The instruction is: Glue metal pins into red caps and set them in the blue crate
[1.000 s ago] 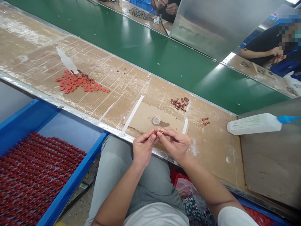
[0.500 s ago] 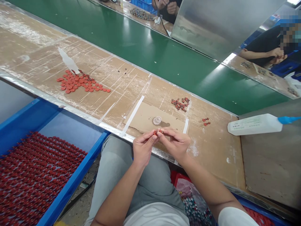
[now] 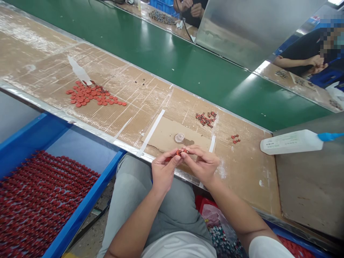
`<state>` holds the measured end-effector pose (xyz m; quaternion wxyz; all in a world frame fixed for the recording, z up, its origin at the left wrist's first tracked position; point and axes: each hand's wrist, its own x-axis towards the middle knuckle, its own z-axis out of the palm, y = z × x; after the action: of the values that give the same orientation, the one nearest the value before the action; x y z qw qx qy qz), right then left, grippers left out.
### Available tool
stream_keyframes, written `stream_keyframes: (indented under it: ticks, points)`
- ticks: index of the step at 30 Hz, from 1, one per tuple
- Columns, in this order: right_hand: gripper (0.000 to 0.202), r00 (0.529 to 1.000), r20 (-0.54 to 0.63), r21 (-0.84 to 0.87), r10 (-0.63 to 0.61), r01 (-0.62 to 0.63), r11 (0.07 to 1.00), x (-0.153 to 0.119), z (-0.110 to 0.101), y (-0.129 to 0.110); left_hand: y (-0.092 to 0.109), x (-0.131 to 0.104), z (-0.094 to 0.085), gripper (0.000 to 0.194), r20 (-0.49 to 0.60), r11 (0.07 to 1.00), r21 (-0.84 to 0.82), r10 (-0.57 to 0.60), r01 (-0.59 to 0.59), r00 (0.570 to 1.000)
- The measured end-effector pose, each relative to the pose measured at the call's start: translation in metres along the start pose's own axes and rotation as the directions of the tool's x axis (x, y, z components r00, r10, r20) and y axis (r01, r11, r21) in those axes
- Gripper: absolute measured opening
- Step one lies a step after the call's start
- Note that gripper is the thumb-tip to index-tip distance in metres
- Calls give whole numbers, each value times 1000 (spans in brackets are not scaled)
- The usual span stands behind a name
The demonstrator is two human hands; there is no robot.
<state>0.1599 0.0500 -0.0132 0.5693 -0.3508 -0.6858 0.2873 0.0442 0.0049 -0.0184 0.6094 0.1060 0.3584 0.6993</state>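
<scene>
My left hand [image 3: 163, 171] pinches a small red disc [image 3: 178, 153] between thumb and fingertips. Against it, the fingers of my right hand [image 3: 203, 165] close on a small red figure [image 3: 185, 151], partly hidden by the fingertips. Both hands meet over the bench's front edge, just in front of a small clear cup [image 3: 179, 137] on a taped cardboard sheet [image 3: 163, 129]. Beyond the sheet lies a cluster of small red-and-dark figures [image 3: 205, 119]. Two more figures [image 3: 235, 139] lie to its right. Loose red discs [image 3: 84, 96] are spread on the left of the bench.
A white bottle with a blue tip [image 3: 292, 142] lies at the right by a metal panel. Behind the bench runs a green belt [image 3: 129, 41]. Lower left, a blue tray [image 3: 106, 172] holds rows of red pieces. Co-workers' hands [image 3: 317, 64] show across the belt.
More of the red disc shows between my fingertips, and the pieces have turned slightly. My hands stay in nearly the same place. Specks on the green belt have shifted left.
</scene>
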Motion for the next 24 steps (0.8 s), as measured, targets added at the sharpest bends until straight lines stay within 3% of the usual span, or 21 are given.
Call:
stream_keyframes:
  ticks: [12,24]
  points:
    - [26,999,-13,-24,49,-49,999,0,2,-3,-3,0,2,14,-42,999,-38,-27,25,999]
    - [26,1000,4,9,8,-8,1000,1,-3,1,-5,-2,-1,13,39,992,75,101,-103,994]
